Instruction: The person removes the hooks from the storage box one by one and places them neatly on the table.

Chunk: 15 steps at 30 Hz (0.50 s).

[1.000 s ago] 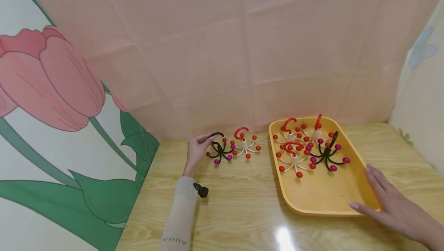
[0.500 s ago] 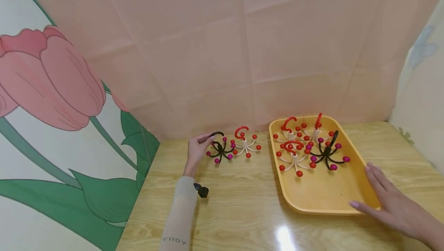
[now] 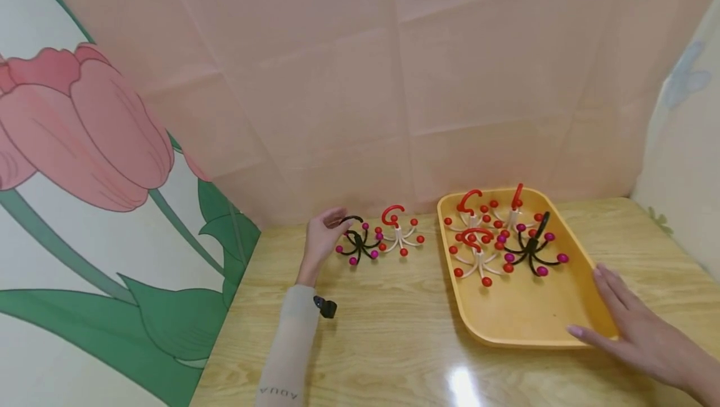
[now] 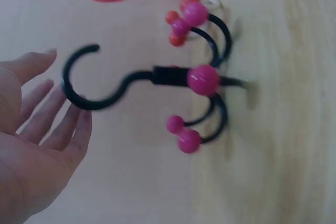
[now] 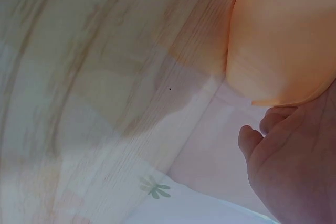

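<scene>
A black multi-prong hanger hook [image 3: 358, 242] with magenta ball tips stands on the wooden table, its curved top upward. Around that curve my left hand [image 3: 323, 235] is spread; in the left wrist view the thumb [image 4: 37, 65] is apart from the hook and the fingertips lie behind it. Just to its right stands a white hanger hook [image 3: 399, 238] with a red top and red balls. My right hand [image 3: 641, 332] lies with straight fingers along the right rim of a yellow tray [image 3: 469, 326], thumb over its near corner.
Inside the tray, toward the back, are a black hanger hook [image 3: 531, 247] with magenta balls and three white-and-red hanger hooks [image 3: 479, 260]. A pink cloth [image 3: 337, 113] hangs behind the table. A flower-printed panel [image 3: 101, 144] borders the left side.
My left fingers and thumb have come off the black hook's curved top, spreading apart. The hook stays standing in place. My right hand remains at the tray.
</scene>
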{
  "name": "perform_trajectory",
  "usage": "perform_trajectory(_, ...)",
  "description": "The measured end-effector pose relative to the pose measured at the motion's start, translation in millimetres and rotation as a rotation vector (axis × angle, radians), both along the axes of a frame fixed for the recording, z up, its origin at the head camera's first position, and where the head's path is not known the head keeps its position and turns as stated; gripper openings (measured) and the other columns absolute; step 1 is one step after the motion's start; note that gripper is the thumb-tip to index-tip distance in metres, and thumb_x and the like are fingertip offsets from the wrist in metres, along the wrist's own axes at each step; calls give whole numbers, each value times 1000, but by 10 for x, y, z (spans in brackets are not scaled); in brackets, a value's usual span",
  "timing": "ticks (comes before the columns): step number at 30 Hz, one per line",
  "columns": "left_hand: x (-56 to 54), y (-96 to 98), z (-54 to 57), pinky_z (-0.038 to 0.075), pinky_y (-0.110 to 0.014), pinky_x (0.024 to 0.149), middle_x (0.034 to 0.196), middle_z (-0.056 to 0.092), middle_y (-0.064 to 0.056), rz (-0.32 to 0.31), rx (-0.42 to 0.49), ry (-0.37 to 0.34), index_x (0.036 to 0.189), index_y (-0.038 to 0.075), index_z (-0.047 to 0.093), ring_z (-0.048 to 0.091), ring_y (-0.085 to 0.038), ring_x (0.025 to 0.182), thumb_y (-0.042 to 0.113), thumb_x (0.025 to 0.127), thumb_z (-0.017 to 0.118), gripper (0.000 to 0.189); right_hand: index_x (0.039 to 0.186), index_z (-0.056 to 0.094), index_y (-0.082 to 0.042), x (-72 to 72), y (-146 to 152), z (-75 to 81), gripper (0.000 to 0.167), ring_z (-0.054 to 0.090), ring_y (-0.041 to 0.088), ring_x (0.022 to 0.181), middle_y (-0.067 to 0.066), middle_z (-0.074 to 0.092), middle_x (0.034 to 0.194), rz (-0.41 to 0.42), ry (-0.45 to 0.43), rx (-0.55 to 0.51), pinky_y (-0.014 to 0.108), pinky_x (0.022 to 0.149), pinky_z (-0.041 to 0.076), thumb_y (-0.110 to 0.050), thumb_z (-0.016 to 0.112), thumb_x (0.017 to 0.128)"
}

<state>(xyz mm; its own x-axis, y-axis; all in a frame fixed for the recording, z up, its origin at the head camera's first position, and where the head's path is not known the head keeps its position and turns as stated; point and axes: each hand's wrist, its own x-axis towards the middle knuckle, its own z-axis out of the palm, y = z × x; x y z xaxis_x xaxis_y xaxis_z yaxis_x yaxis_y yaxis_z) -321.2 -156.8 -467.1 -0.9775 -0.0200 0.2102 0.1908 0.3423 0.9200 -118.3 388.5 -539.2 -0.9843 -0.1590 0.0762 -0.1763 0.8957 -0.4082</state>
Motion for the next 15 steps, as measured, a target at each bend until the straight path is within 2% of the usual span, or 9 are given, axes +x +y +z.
perform_trajectory(5,74,120,189,55,-45,109,130,75,-14,-1,-29,32,127,11,75,70,-31,123,22,95,81,34,166,-11,-4,10,7,17,114,-16,54,158,15,-27,172,-1,-10,5,82,113,-1,-53,68,99)
perform_trajectory(10,113,294,351,60,-41,101,122,77,-17,-15,-26,98,121,4,76,74,-29,112,16,95,80,30,166,-12,-5,6,7,25,115,-16,54,157,15,-27,172,-5,-23,9,85,110,5,-54,68,99)
perform_trajectory(15,156,492,473,63,-38,93,118,79,-14,-97,-69,175,120,4,77,76,-27,106,17,96,79,27,166,-13,-5,-20,1,54,116,-15,56,157,16,-28,171,-9,-39,31,88,101,21,-56,66,99)
